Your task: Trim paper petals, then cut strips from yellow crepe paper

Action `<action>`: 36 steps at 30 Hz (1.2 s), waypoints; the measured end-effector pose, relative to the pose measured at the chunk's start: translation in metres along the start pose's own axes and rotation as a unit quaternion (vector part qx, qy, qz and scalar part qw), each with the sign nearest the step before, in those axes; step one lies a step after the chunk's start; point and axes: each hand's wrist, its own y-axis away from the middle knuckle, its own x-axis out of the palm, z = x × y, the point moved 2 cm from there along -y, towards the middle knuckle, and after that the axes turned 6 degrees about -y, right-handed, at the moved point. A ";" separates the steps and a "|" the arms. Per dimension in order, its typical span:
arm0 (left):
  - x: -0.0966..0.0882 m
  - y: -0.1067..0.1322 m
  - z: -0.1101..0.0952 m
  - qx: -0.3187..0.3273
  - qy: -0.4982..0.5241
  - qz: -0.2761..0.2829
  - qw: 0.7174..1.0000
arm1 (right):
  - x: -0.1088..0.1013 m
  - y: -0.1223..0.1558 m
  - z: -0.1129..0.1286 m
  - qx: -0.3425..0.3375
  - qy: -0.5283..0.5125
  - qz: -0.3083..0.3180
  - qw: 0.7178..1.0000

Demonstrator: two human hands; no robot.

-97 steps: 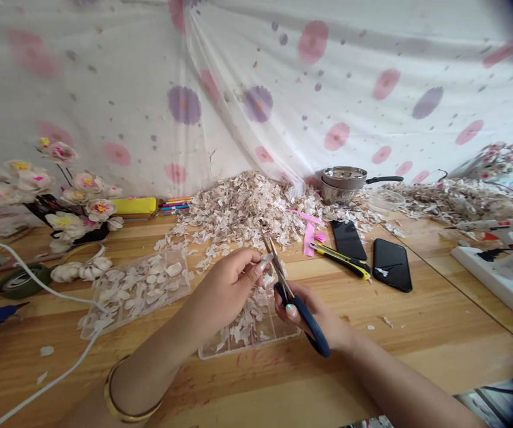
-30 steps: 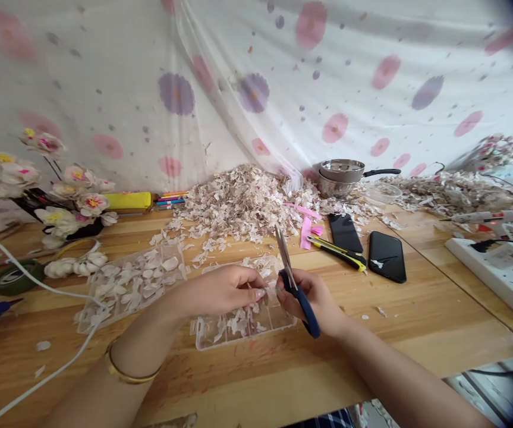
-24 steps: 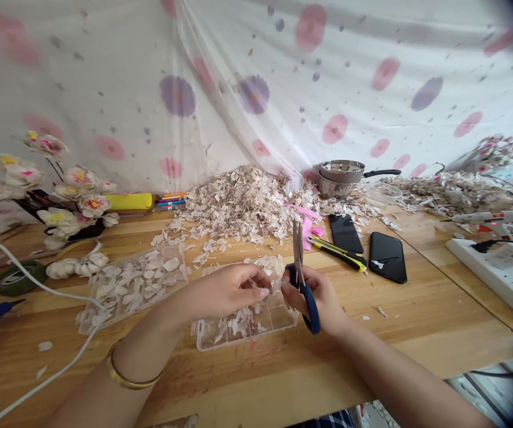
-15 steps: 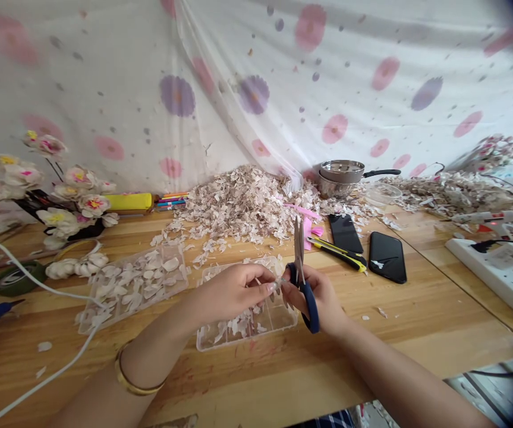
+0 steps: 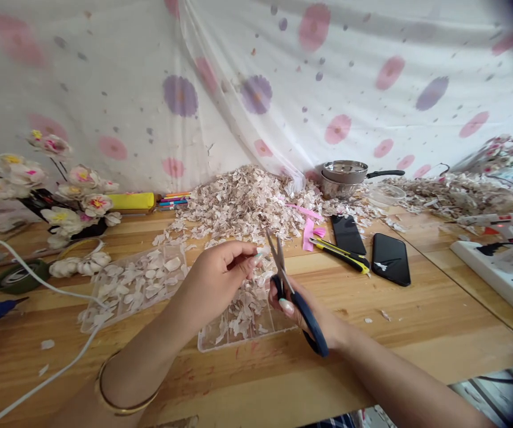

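Head cam, and we've got movement: our R hand (image 5: 306,316) has just swung the blue-handled scissors (image 5: 292,296) down out of upright, so the blades now tilt up-left over the box at lower centre of frame. Blades are slightly apart, tips in a narrow V, w/ nothing we can see between them. R thumb & fingers stay hooked through the loops, a firm hold on the handles. L hand (image 5: 220,268) has pulled back from the blades too, thumb & forefinger pinched close just left of them. Is there a tiny petal in that pinch? We can't tell, the fingertips hide it. The two hands are now near each other but not touching.

On to containers! Right under both hands sits a clear compartmented plastic box (image 5: 256,340), its cells holding a loose jumble of pale petal cut-outs. Just left, a second clear plastic tray (image 5: 92,324) holds more petals in a thinner layer, some larger & rounded. Behind them, upper centre, a big petal heap (image 5: 242,208) spills across the wooden table (image 5: 372,348). Right of the heap, stacked steel pans (image 5: 343,183) w/ a black handle, contents hidden, next to a shallow clear dish (image 5: 385,195), contents too faint to read.
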 end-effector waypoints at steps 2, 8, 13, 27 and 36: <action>0.002 0.000 -0.001 0.015 -0.008 -0.013 1.000 | 0.003 0.000 0.002 0.010 0.006 0.020 1.000; 0.005 -0.002 0.006 0.039 -0.064 -0.022 0.997 | 0.001 -0.001 0.008 0.030 0.018 0.009 0.999; 0.005 0.000 0.005 0.065 -0.133 -0.033 0.988 | 0.000 -0.001 0.007 0.034 0.024 -0.002 0.999; 0.024 0.009 -0.004 0.128 -0.243 -0.143 0.951 | 0.004 -0.001 0.007 0.039 0.005 0.024 0.999; 0.036 0.010 0.000 0.127 -0.270 -0.176 0.938 | 0.001 0.000 0.002 0.015 0.031 0.019 0.999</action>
